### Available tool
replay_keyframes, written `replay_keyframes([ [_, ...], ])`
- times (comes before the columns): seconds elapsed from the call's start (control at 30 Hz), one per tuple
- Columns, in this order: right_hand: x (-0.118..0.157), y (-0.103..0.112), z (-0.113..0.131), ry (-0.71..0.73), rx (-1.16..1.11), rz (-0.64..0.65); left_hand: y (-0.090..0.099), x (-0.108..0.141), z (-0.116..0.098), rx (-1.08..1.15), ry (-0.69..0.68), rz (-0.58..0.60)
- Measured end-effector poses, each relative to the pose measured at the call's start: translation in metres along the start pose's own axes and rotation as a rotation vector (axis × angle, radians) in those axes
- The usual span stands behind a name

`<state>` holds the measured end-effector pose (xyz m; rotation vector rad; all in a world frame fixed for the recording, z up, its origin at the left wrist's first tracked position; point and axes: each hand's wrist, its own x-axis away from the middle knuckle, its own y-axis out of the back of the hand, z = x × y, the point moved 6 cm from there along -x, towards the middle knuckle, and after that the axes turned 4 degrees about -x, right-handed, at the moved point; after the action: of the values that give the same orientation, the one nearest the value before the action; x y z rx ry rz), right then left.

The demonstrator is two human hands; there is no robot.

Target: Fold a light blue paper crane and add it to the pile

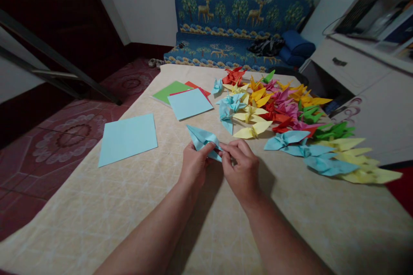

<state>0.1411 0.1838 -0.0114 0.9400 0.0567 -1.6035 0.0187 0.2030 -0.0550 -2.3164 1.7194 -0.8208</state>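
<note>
A partly folded light blue origami paper is held above the table between both hands. My left hand grips its lower left side, with the thumb pressed on top. Fingers of my right hand pinch its right end, and the fingertips partly cover that end. Just right of my hands lie many folded paper cranes in blue, yellow, red, orange, pink and green. To the left, a flat light blue sheet lies alone on the table.
A light blue square overlaps red paper and a green sheet farther back on the patterned tablecloth. Past the table's far edge stands a blue sofa. A white cabinet is at right, a metal ladder at left.
</note>
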Motion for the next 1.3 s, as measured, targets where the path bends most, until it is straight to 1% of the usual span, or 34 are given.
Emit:
replay_keyframes([
  [0.3,0.000,0.004,0.003,-0.009,-0.002,-0.039,-0.001,-0.001,-0.001,-0.046,-0.046,0.021],
  [0.5,0.000,0.005,0.002,-0.013,0.066,-0.042,0.000,-0.002,-0.001,-0.090,-0.049,0.055],
  [0.73,0.000,0.005,0.003,0.006,0.143,-0.047,-0.006,0.002,-0.001,-0.119,-0.044,0.168],
  [0.8,0.000,0.005,0.004,0.011,0.163,-0.046,-0.007,0.003,-0.001,-0.124,-0.050,0.182],
  [0.97,-0.002,0.005,0.007,0.006,0.191,-0.023,-0.003,-0.001,0.001,-0.146,-0.051,0.105],
  [1.07,-0.001,0.006,0.009,0.003,0.184,-0.013,-0.002,-0.002,0.001,-0.124,-0.058,0.092],
  [1.17,0.000,0.006,0.004,-0.059,0.078,-0.024,0.000,-0.003,-0.001,-0.097,-0.059,0.054],
  [1.23,0.001,0.007,-0.004,-0.168,-0.064,-0.062,0.002,-0.004,-0.002,-0.090,-0.058,0.020],
  [1.3,0.003,0.005,-0.016,-0.316,-0.216,-0.088,0.003,-0.004,-0.002,-0.085,-0.059,0.003],
])
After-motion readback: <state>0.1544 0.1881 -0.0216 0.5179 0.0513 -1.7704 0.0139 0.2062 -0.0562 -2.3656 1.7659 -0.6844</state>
